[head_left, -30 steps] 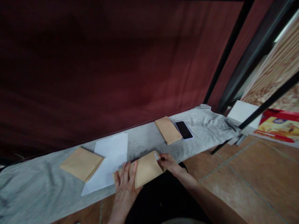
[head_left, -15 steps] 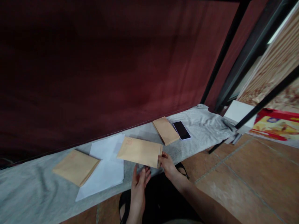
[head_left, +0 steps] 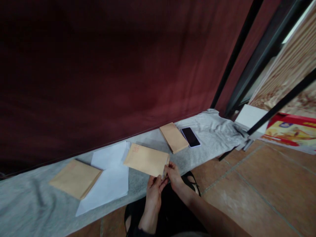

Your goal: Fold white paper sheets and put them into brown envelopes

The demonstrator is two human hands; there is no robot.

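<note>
A tan paper envelope (head_left: 146,159) with small red print at its far left corner is held above the front of the cloth-covered bench. My right hand (head_left: 173,174) pinches its right end, where the flap is. At the lower edge, near the same end, my left hand (head_left: 155,189) grips the envelope with the thumb on top and the fingers beneath. Under and left of it lie white paper sheets (head_left: 115,181). A stack of tan envelopes (head_left: 75,177) overlaps the sheets on the left. More tan envelopes (head_left: 173,137) lie to the right.
A phone (head_left: 191,137) lies beside the right-hand envelopes on the grey cloth (head_left: 214,131). Dark red fabric (head_left: 111,82) hangs behind the bench. Black metal bars (head_left: 237,56), a white box (head_left: 251,117) and a red-and-yellow carton (head_left: 291,131) stand at the right. The floor (head_left: 242,197) is tiled.
My left hand has risen from below the envelope and closed on its lower edge. My right hand keeps hold of the flap end, and the envelope has barely moved.
</note>
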